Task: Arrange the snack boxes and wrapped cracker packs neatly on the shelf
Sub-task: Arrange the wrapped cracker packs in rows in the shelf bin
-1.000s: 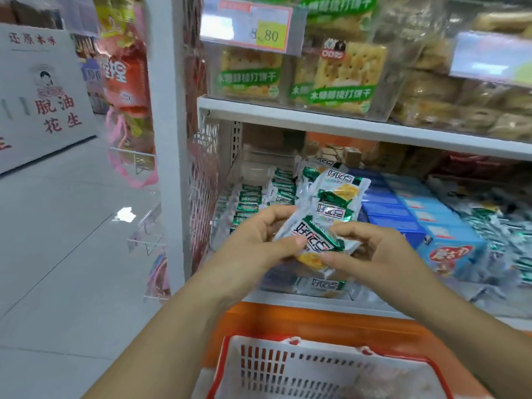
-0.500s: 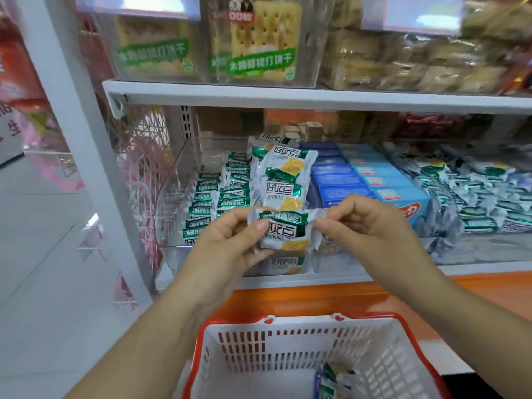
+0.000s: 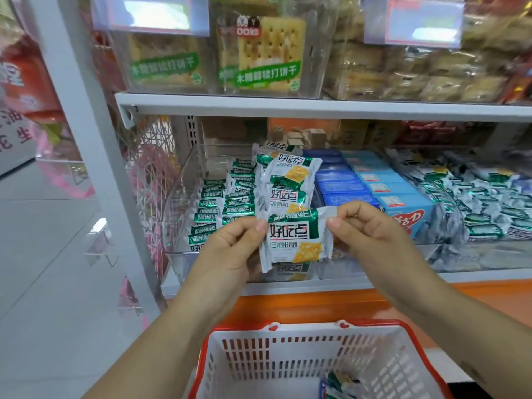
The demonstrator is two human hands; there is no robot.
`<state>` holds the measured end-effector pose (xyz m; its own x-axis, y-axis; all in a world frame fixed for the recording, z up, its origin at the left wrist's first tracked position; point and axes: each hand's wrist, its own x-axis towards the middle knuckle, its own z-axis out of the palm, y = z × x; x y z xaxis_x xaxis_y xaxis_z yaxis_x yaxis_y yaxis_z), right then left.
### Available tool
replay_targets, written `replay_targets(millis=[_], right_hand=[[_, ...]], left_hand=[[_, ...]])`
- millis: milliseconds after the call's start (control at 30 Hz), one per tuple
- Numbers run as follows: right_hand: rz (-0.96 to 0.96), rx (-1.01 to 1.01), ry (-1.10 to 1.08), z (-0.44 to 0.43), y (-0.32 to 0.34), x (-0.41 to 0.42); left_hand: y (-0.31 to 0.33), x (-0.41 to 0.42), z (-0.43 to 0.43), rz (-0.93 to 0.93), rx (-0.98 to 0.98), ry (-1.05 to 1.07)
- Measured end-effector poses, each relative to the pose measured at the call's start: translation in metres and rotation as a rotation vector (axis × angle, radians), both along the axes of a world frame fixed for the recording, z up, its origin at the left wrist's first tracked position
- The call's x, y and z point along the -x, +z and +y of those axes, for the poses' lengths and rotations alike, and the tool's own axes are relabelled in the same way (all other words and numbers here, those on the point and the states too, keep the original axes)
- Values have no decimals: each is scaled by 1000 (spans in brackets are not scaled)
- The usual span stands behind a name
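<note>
1. There's the cracker pack, held upright just front-left of the blue snack boxes
2. The left hand pinches its left edge, the right hand pinches its top right corner
3. Left of the boxes, stacked packs; below, a red-rimmed basket

Below the cracker pack, the basket is cut off by the bottom edge, as are the wrappers lying in it. Just behind and under the cracker pack, a second pack is mostly hidden. High above it, the price tags are too blurred to read.
</note>
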<state>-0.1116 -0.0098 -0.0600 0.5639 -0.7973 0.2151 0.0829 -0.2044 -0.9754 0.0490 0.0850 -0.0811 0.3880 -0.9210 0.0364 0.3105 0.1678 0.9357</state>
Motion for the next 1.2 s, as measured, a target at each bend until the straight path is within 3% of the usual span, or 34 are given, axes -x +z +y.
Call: replay_targets(millis=[167, 333, 500, 700, 867, 967, 1133, 1200], right_hand=[[110, 28, -36, 0, -6, -2], [123, -55, 8, 6, -2, -6], [187, -269, 179, 15, 0, -6], [49, -621, 228, 13, 4, -4], [12, -752, 241, 14, 8, -5], [20, -793, 252, 13, 9, -4], [-94, -1088, 272, 18, 14, -3], [-39, -1030, 257, 16, 13, -3]], left_hand=[[-5, -1, 3, -601, -55, 367], [-2, 2, 3, -789, -38, 473], [-2, -4, 4, -716, -128, 478], [-3, -9, 2, -471, -246, 311], [-2, -10, -2, -188, -265, 215], [-2, -10, -1, -168, -271, 199], [-3, -8, 0, -100, -276, 115], [-3, -7, 1, -88, -301, 86]])
